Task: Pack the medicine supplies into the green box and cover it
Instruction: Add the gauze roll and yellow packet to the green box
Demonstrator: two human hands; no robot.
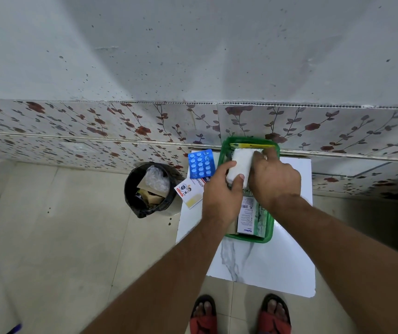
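The green box [269, 227] stands open on a small white marble-patterned table [263, 266] against the wall. Inside lie a white medicine carton [246, 218], a green blister strip and a yellow item [251, 145] at the far end. My left hand [219, 196] and my right hand [275, 179] both grip a white roll of gauze [240, 166] over the box. A blue blister pack of tablets [201, 163] and a white plaster packet [189, 191] lie on the table left of the box. No lid is visible.
A black bin [150, 189] lined with a bag and holding scraps stands on the tiled floor left of the table. A floral-tiled wall [97, 126] runs directly behind. My feet in red sandals [241, 314] are below the table's near edge.
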